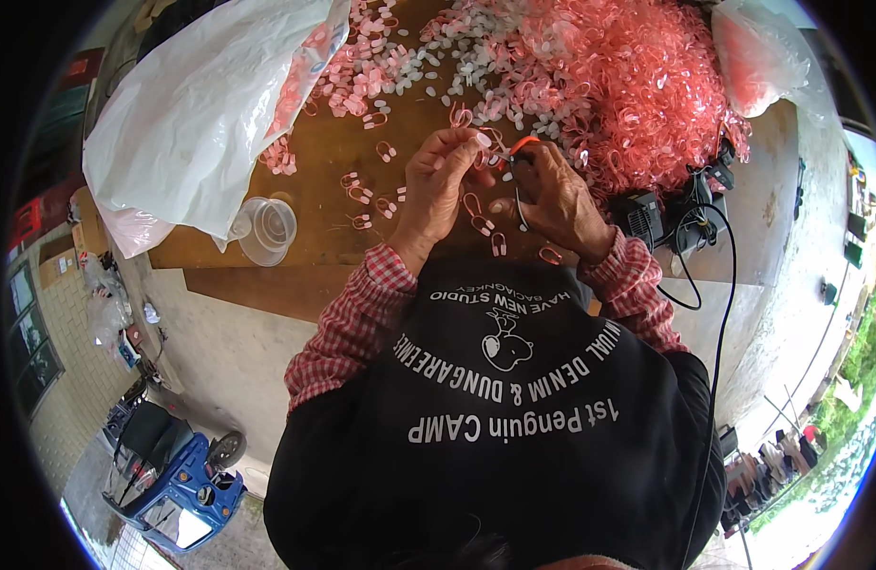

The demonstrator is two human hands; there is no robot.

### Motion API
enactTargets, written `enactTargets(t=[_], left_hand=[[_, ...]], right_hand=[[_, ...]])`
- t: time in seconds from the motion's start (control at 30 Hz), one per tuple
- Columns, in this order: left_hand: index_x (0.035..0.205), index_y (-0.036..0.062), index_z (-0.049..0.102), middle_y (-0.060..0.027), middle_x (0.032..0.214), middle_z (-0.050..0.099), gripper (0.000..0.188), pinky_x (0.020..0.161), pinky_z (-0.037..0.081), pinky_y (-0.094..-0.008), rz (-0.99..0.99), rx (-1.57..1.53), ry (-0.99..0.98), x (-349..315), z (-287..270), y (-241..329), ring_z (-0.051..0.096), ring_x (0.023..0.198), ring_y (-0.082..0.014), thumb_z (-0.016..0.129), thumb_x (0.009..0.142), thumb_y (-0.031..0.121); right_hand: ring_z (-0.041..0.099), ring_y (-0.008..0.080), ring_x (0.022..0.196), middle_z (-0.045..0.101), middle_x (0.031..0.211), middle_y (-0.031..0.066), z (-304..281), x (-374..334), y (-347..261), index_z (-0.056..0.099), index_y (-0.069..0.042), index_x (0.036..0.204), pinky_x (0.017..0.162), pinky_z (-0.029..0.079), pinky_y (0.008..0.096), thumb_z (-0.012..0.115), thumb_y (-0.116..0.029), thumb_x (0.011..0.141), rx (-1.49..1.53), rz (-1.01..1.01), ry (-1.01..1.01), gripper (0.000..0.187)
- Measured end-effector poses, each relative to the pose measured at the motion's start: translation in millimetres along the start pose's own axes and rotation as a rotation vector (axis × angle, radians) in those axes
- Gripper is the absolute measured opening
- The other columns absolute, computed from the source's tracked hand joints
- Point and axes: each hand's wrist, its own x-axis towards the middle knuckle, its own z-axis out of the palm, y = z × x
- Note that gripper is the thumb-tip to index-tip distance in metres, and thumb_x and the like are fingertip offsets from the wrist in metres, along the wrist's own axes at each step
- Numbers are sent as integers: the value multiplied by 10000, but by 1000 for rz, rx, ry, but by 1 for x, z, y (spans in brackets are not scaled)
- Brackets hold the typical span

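Above the brown table (295,214) my left hand (436,180) is closed, thumb and fingers pinching a small pink loop-shaped plastic piece (460,116). My right hand (560,195) grips a pair of scissors with an orange handle (524,144). The blades point left, close to my left fingertips and the piece; whether they touch it cannot be made out. Below and between the hands lie a few pink loops (481,225) on the tabletop. More loose loops (359,194) lie to the left of my left hand.
A large heap of pink pieces (637,85) covers the far right, with small white ovals (428,66) beside it. A white plastic bag (191,114) lies far left, near a clear plastic cup (267,231). Black adapters (637,217) with a cable sit right of my right hand.
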Motion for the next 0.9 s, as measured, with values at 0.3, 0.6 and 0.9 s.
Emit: enactTargets(t=[0.3,0.6,0.9], left_hand=[[1093,7,618,-29,897,636,192,609,479,-193,142,273,-16,0,3,-4,605,701,-88,607,939,120],[1086,-7,621,-25,899,640,173,614,474,-183,174,366,-1,6,12,-2,580,700,-56,596,936,75],[1005,-20,577,-21,793,591,106,462,456,-185,97,270,127,7,23,-1,560,588,-55,581,908,20]], right_hand=[[598,321,853,561,962,130,6,4,-4,550,-29,1086,727,496,417,788,-441,704,-145,-80,112,610],[574,335,805,507,971,169,12,5,-6,550,3,1024,656,501,436,675,-435,818,-253,-72,93,500],[592,332,755,513,954,154,19,7,-12,546,-4,962,576,518,431,658,-413,830,-307,55,137,444]])
